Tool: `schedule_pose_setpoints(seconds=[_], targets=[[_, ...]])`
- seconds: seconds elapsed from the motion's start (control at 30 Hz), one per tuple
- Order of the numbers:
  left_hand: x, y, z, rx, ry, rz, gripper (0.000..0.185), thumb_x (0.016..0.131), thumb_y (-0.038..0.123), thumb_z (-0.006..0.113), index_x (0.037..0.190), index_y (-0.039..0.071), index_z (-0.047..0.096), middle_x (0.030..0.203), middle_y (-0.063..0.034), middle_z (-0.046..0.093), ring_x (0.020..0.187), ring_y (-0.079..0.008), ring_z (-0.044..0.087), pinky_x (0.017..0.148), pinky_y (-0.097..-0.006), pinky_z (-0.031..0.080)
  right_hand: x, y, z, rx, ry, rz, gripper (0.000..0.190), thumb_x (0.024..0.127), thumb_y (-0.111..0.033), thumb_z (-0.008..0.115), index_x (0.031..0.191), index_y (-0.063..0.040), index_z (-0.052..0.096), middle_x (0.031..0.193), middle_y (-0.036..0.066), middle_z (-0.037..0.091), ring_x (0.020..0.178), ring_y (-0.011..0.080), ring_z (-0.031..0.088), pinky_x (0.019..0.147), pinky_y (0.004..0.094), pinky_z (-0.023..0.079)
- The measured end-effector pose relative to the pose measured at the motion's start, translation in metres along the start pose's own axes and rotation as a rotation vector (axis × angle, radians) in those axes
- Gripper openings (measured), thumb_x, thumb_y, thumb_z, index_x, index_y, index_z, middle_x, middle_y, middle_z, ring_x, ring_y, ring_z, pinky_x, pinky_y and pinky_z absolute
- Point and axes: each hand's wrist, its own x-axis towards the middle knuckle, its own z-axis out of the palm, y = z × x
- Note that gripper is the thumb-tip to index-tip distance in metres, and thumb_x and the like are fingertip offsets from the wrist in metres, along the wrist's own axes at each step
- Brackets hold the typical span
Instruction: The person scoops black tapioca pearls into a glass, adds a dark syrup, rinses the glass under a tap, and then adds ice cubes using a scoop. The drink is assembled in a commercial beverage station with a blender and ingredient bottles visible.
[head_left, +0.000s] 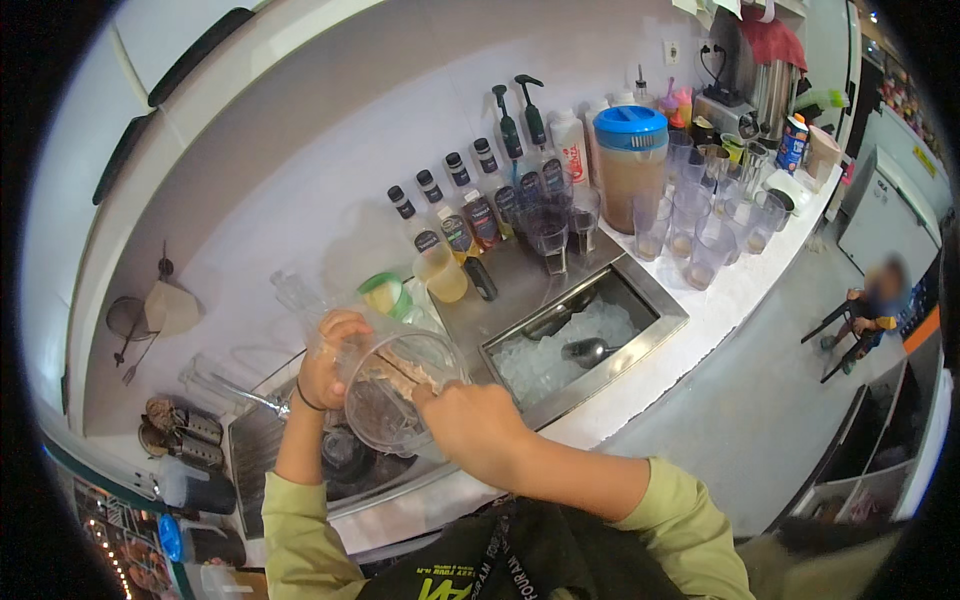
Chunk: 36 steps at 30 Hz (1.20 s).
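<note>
A clear plastic pitcher (405, 390) is tipped with its open mouth towards me, above the sink. My left hand (332, 358) grips its far left side. My right hand (476, 427) is at the near right rim, its fingers holding a thin dark utensil that reaches inside; its tip is hidden. Light brown, paste-like stuff (390, 373) clings to the pitcher's inner wall. To the right, a metal scoop (587, 352) lies on ice (551, 356) in a steel ice well. Behind the pitcher are a green bowl (386, 294) and a cloudy plastic jug (440, 274).
Syrup bottles (480, 217) line the wall. A blue-lidded pitcher of brown drink (631, 169) and several clear cups (709, 251) crowd the right counter. A faucet (247, 394) and utensil holders (196, 435) are at left. Past the counter a child stands by a dark stool (834, 330).
</note>
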Motion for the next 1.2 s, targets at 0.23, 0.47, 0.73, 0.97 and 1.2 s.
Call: schedule_pose_setpoints(seconds=[0.23,0.47,0.73,0.97,1.2], targets=[[0.008,-0.001,-0.002,0.035,-0.134,0.100,0.082,0.084,0.075,0.043,0.114,0.001,0.061,0.109,-0.0201,0.060,0.102,-0.0396,0.058,0.093,-0.0494,0.043,0.016,0.011,0.004,0.065,0.062,-0.036,0.032,0.078,-0.006,0.061,0.110,0.000,0.060,0.077,0.021,0.068,0.071,0.0390,0.070,0.059,0.0491,0.054],[0.010,0.015,-0.001,0.201,-0.233,0.201,0.081,0.079,0.073,0.051,0.114,0.001,0.061,0.114,-0.0186,0.061,0.104,-0.0400,0.057,0.095,-0.0488,0.042,-0.002,0.004,0.002,0.005,0.037,0.023,0.039,0.077,-0.008,0.064,0.116,-0.006,0.060,0.081,0.020,0.066,0.067,0.0380,0.069,0.057,0.0475,0.054],[0.012,0.040,0.011,0.157,-0.362,0.247,0.082,0.077,0.074,0.056,0.114,0.001,0.061,0.115,-0.0179,0.061,0.105,-0.0390,0.058,0.095,-0.0483,0.044,-0.077,0.014,-0.019,-0.103,-0.146,0.084,0.054,0.082,-0.006,0.058,0.136,-0.009,0.054,0.087,0.014,0.064,0.064,0.0338,0.068,0.054,0.0445,0.054],[0.019,0.046,0.014,0.182,-0.361,0.275,0.080,0.077,0.072,0.058,0.114,0.000,0.061,0.116,-0.0183,0.061,0.105,-0.0384,0.059,0.094,-0.0476,0.046,-0.098,0.006,-0.024,-0.021,-0.072,0.078,0.052,0.082,-0.007,0.059,0.134,-0.004,0.052,0.084,0.016,0.059,0.060,0.0341,0.066,0.051,0.0432,0.053],[0.033,0.064,0.004,0.292,-0.408,0.372,0.079,0.077,0.070,0.060,0.113,0.000,0.061,0.114,-0.0183,0.061,0.103,-0.0373,0.060,0.093,-0.0478,0.046,-0.058,0.028,0.045,0.015,0.098,-0.008,0.052,0.081,-0.002,0.060,0.132,-0.008,0.055,0.088,0.013,0.059,0.062,0.0352,0.064,0.054,0.0436,0.053]])
